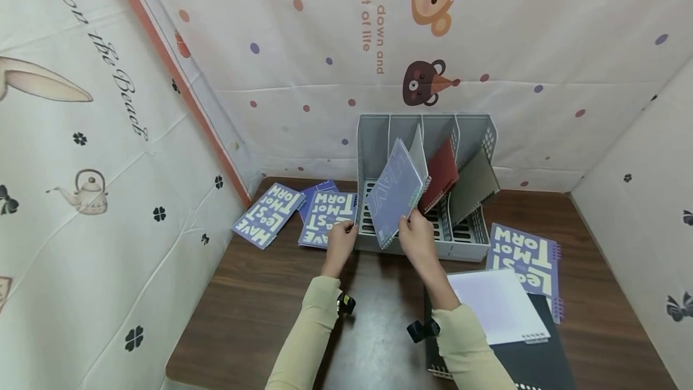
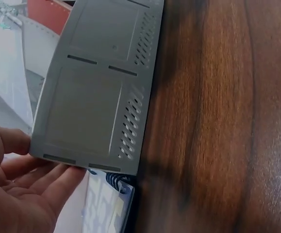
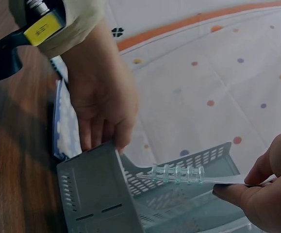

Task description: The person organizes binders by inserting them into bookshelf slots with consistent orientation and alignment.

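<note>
A grey desktop file rack (image 1: 462, 251) with several compartments stands against the back wall. My left hand (image 1: 341, 247) grips its front left corner, thumb on the rim and fingers under the end, as the left wrist view shows of the rack (image 2: 84, 111). My right hand (image 1: 419, 241) pinches a purple spiral notebook (image 1: 394, 194) by its lower right edge. That notebook tilts over the left compartments. In the right wrist view its clear spiral binding (image 3: 178, 174) faces the rack's inside. A white-covered notebook (image 1: 418, 152), a red notebook (image 1: 440, 176) and a grey-green notebook (image 1: 473, 186) lean in the rack.
Left of the rack lie purple lettered notebooks (image 1: 269, 215), one partly over a darker blue one (image 1: 325, 187). At right lie another lettered notebook (image 1: 525, 257), a white spiral pad (image 1: 500, 306) and a black notebook (image 1: 533, 351). Patterned sheets (image 1: 303, 77) enclose the wooden table (image 1: 233, 312).
</note>
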`<state>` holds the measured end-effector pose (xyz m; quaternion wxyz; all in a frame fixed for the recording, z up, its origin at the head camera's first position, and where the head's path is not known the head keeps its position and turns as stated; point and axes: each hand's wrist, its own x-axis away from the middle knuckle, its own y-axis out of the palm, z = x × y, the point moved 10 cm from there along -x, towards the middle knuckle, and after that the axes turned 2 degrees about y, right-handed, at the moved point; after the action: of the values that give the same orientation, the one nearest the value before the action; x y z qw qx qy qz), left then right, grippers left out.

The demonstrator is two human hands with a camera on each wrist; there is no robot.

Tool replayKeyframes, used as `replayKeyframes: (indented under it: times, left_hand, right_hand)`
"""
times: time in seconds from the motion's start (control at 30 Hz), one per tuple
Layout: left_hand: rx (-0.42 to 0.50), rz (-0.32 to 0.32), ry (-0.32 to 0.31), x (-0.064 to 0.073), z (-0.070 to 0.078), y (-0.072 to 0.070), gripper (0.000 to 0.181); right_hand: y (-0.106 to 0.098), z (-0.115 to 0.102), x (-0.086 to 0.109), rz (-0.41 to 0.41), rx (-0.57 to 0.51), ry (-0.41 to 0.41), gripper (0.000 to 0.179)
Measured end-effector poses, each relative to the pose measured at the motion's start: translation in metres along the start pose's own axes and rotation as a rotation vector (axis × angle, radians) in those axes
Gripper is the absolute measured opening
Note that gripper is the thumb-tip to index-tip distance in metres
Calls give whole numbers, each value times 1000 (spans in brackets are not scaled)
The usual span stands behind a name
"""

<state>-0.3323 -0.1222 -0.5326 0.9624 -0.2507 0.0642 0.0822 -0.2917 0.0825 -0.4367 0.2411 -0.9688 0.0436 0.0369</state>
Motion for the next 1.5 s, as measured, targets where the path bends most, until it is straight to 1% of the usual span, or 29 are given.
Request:
replayKeyframes:
  times: [0.1, 0.17, 0.33, 0.47, 0.7, 0.73, 0.83, 0.97, 1.17, 1.37, 1.43, 1.5]
  left_hand:
    - [-19, 19, 0, -1, -2, -2, 21]
    - [-20, 25, -5, -1, -4, -3, 22]
    - [-10, 17, -16, -2, -8, -4, 23]
    - [-4, 12, -18, 0, -10, -4, 24]
    - [0, 14, -11, 1, -10, -3, 25]
    - [-2, 18, -10, 1, -10, -3, 24]
    - [-9, 28, -6, 0, -9, -2, 23]
    - [-22, 30, 1, -2, -7, -1, 23]
    - [-33, 35, -12, -3, -8, -3, 22]
    - [-35, 28, -14, -2, -7, -3, 22]
    - [-32, 25, -16, -2, -7, -2, 23]
    - [-27, 18, -19, -2, -8, -1, 24]
  right_hand:
    - [2, -1, -5, 32, 32, -30, 21]
    - [3, -3, -8, 65, 58, -70, 20]
    - [12, -8, -17, 106, 67, -129, 21]
    - [23, -8, -23, 108, 41, -135, 25]
    - [46, -6, -40, 101, -40, -131, 32]
    - [49, -5, -42, 103, -44, -129, 32]
    - [61, 2, -49, 69, -68, -81, 33]
    - [70, 10, -54, 48, -108, -21, 35]
    - [70, 8, -54, 81, -134, -7, 42]
    - [70, 13, -53, 132, -117, 9, 42]
    - [74, 18, -55, 125, -110, 19, 42]
    - [80, 23, -57, 100, -115, 36, 44]
